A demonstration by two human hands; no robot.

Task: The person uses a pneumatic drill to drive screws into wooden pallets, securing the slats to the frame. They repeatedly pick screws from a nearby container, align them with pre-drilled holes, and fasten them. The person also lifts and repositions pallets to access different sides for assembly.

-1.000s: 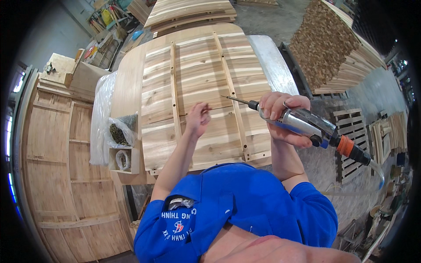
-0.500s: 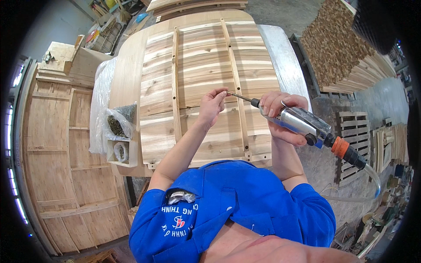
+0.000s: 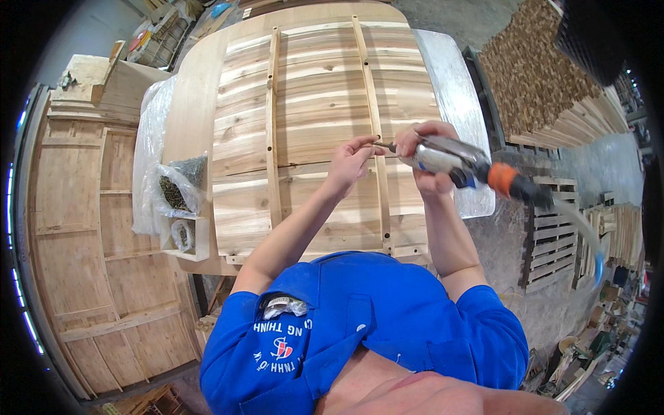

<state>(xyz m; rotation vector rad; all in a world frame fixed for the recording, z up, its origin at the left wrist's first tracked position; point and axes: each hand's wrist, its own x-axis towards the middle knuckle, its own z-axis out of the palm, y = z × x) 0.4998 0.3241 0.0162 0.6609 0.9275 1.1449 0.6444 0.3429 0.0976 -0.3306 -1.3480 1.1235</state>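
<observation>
My right hand [image 3: 434, 181] grips a silver air screwdriver [image 3: 443, 156] with an orange collar and a hose at its back end. Its bit [image 3: 384, 144] points left at the fingers of my left hand [image 3: 348, 166], which are pinched at the bit's tip. Whatever small piece they hold there is too fine to make out. Both hands are above a panel of wooden planks [image 3: 315, 211], beside its right-hand batten [image 3: 382, 200]. Dark holes dot that batten and the left-hand batten [image 3: 274, 183].
Left of the panel, a clear plastic bag of small screws [image 3: 174, 194] lies by a small open wooden box [image 3: 200, 253] with another bag inside. Plastic-wrapped boards [image 3: 467, 111] flank the panel's right. Further right are a wood stack [image 3: 529, 76] and a slatted pallet [image 3: 551, 238].
The screwdriver has swung lower and closer to the right-hand batten, blurring at its hose end. My left hand has shifted right and slightly down with the bit's tip.
</observation>
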